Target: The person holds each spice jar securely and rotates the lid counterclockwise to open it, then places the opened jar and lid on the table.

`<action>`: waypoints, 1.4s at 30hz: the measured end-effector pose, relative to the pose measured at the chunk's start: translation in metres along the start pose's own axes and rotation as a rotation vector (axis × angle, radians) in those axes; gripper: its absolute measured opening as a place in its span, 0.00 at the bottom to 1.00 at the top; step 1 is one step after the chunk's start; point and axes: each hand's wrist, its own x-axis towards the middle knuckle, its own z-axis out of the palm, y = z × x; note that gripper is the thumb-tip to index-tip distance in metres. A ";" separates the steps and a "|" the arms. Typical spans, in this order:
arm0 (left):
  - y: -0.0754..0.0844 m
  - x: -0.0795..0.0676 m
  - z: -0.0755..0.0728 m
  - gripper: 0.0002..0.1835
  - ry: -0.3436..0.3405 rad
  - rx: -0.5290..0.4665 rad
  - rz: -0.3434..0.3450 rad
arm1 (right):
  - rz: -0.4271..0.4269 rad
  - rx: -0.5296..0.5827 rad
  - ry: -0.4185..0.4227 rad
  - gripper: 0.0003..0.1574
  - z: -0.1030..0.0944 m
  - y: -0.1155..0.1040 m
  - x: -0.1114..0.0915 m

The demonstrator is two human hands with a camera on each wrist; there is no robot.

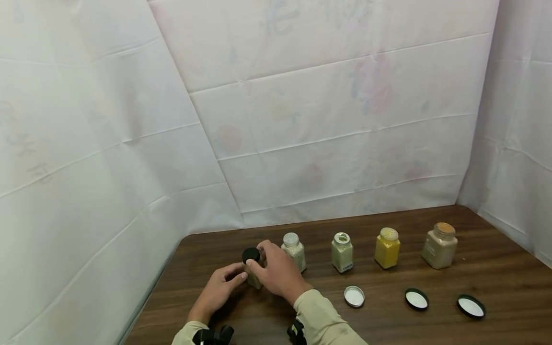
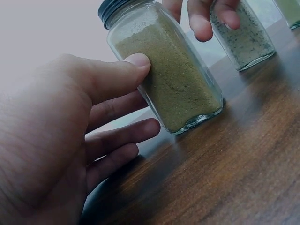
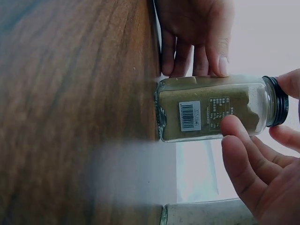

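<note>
A square glass spice jar (image 1: 254,281) of olive-brown powder stands on the wooden table, its black lid (image 1: 250,254) on top. My left hand (image 1: 219,289) holds the jar's side, the thumb against the glass in the left wrist view. Around the lid, the thumb and a finger of my right hand (image 1: 279,270) pinch from opposite sides. In the right wrist view a barcode label (image 3: 190,116) shows on the jar. Just right of it, partly behind my right hand, is a jar of green-flecked seasoning (image 1: 295,251) with a perforated top.
Further right stand a pale green jar (image 1: 342,256), a yellow powder jar (image 1: 387,250) and a wider beige jar (image 1: 440,249), all without lids. In front lie a white-faced lid (image 1: 354,296) and two dark-rimmed lids (image 1: 417,299). White sheeting (image 1: 327,129) hangs behind the table (image 1: 388,330).
</note>
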 end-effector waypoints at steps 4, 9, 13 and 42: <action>0.000 0.001 -0.001 0.19 0.018 -0.008 0.002 | -0.020 0.000 -0.007 0.31 -0.001 0.000 0.000; 0.001 0.003 0.000 0.22 0.048 -0.033 -0.008 | -0.052 -0.038 -0.007 0.32 -0.003 0.001 0.002; 0.003 0.002 0.002 0.23 0.068 -0.039 -0.016 | -0.064 -0.073 -0.022 0.32 -0.005 0.001 0.002; 0.006 0.001 0.001 0.15 0.181 -0.009 0.024 | 0.003 -0.040 0.046 0.30 0.004 -0.002 0.001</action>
